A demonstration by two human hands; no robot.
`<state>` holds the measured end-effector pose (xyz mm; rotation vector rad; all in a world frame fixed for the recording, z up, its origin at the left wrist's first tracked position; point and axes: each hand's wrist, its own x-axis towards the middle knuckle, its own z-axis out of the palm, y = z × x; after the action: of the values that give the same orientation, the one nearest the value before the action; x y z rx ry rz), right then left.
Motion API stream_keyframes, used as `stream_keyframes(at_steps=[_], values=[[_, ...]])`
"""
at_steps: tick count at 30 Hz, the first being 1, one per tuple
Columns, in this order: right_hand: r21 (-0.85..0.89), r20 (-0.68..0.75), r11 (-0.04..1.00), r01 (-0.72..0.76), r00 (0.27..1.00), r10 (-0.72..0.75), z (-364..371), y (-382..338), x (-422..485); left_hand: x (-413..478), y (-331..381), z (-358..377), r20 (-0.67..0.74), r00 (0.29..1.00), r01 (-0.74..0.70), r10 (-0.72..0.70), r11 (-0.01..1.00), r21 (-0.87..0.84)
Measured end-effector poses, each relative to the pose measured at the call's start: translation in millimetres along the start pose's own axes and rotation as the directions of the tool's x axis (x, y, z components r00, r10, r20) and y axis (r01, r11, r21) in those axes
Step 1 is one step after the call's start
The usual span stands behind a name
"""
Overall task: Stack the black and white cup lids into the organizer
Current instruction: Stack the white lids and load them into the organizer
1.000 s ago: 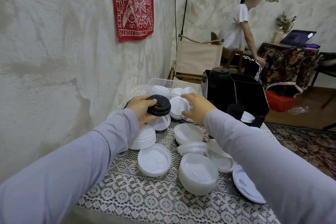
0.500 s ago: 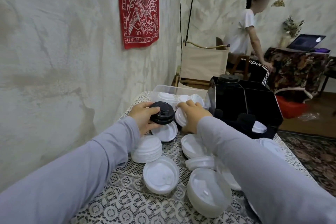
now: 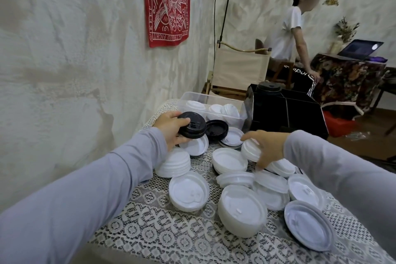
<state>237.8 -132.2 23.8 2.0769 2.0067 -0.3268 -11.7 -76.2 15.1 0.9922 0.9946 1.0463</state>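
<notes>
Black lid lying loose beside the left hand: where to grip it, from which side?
Pinch the black lid by its rim from above, at the far-right edge. It seems to lie hollow side up, rim exposed; the held lid in the left hand covers its left edge, and white lids crowd its near side.

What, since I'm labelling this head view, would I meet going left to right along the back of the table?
Left hand → black lids gripped in its fingers → loose black lid → black organizer.
</notes>
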Motion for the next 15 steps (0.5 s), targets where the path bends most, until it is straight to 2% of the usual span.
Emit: stream_keyframes(at_steps=[8,10,12,13,15], values=[[-0.005,0.071,1.0,0.007,0.997,-0.007,-14.8,-6.0,3.6,-1.9,0.2,6.4,0.029,1.0,0.011,-0.01,0.999,-0.034],[0.149,-0.012,0.987,0.051,0.999,-0.05,-29.3,-14.4,9.2,0.2,0.7,5.3,0.017,1.0,0.016,-0.015,0.999,-0.045],[0.294,-0.198,0.948,0.123,0.978,-0.066,-32.8,-27.3,23.2,2.0,0.1,3.6,0.003,1.0,0.017,-0.017,0.999,-0.05],[0.283,-0.272,0.948,0.145,0.96,-0.066,-30.3,-35.5,30.2,3.1,-0.8,2.8,-0.004,1.0,0.011,-0.012,0.999,-0.05],[0.136,-0.332,0.975,0.174,0.936,-0.12,-20.5,-49.9,46.3,4.9,-2.5,1.5,-0.014,1.0,-0.007,0.006,0.999,-0.05]])
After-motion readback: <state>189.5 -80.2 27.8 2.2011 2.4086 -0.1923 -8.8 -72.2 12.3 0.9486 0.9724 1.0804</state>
